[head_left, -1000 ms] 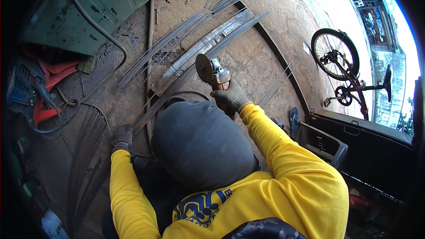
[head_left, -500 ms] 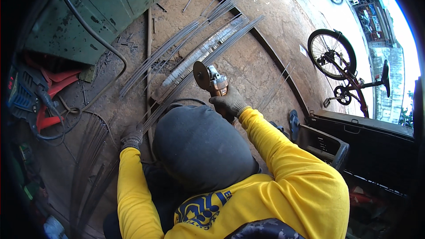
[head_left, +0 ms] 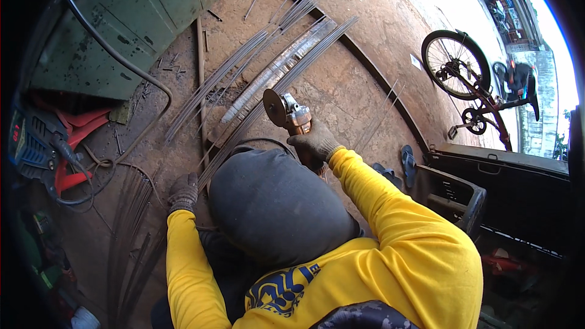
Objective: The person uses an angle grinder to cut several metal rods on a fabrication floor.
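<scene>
My right hand [head_left: 315, 139], in a grey knit glove, grips the body of an angle grinder [head_left: 297, 117]. Its cutting disc [head_left: 275, 108] is raised over the brown ground, beside a bundle of thin metal rods [head_left: 298, 67]. That bundle runs slanting along a grey flat metal bar [head_left: 274, 76]. My left hand [head_left: 183, 193], gloved too, is low beside the near part of the rods, its fingers drawn together. What they hold, if anything, is hidden. A dark cloth-covered head [head_left: 274, 204] blocks the ground between the hands.
More rods [head_left: 234, 67] lie left of the bar. A green metal cabinet [head_left: 122, 30] and a blue-and-red machine [head_left: 39, 152] with cables stand left. At right are sandals [head_left: 408, 164], a bicycle [head_left: 460, 67] and a dark crate [head_left: 454, 195]. A long metal strip [head_left: 378, 82] crosses the ground beyond.
The grinder stays raised in my right hand, nearly still. My left hand has shifted slightly, with a small gap showing between it and the rods. Someone on a motorbike has passed behind the bicycle.
</scene>
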`<state>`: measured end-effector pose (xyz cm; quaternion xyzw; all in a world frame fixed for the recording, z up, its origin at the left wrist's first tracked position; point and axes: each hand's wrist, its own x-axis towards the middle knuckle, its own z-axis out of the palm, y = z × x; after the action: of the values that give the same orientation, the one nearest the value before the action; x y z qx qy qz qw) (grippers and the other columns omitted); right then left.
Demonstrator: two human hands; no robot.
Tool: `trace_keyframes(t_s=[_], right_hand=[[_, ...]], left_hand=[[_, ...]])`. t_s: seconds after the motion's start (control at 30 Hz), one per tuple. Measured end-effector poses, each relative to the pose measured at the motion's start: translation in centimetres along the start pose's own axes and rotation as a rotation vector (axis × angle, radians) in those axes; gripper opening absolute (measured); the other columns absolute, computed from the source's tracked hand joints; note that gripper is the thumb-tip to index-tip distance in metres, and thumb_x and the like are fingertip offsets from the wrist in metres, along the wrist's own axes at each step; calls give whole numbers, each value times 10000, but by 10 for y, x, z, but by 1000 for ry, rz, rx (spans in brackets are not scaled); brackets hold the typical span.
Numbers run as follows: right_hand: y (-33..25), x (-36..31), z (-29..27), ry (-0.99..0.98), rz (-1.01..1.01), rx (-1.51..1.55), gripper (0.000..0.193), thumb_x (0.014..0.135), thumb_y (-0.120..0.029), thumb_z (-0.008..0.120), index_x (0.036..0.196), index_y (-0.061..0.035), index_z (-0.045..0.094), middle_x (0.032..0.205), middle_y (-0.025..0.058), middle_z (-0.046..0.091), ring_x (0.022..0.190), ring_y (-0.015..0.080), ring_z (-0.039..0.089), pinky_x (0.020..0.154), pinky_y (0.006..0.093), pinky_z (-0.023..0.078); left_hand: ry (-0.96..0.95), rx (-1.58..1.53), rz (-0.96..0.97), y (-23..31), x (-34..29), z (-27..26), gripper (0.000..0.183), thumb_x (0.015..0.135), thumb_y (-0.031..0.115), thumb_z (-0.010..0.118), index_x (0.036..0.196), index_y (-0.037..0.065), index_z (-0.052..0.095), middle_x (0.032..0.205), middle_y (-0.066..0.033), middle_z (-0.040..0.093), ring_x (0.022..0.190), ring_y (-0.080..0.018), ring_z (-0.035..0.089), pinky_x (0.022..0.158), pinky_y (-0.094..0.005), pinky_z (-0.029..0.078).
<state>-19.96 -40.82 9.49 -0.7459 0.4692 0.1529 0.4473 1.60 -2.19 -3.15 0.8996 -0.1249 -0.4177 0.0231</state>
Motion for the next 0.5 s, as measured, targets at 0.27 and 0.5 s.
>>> trace_keyframes(t_s=[0.27, 0.5], right_hand=[[-9, -6, -4, 10, 16, 18, 889, 662, -395, 861, 1370, -4, 493, 1261, 237, 653, 1190, 369, 635, 1043, 411, 484], [-7, -3, -2, 7, 12, -14, 900, 654, -416, 863, 1367, 0, 504, 1257, 245, 655, 1182, 374, 639, 1045, 413, 483]], left_hand=[[-54, 19, -34, 0, -7, -8, 629, 1036, 559, 390, 1325, 55, 629, 1395, -218, 597, 1320, -406, 536, 1124, -472, 405], [-27, 67, 2, -3, -3, -4, 639, 1037, 561, 379, 1326, 49, 629, 1400, -218, 595, 1327, -405, 531, 1132, -476, 400]])
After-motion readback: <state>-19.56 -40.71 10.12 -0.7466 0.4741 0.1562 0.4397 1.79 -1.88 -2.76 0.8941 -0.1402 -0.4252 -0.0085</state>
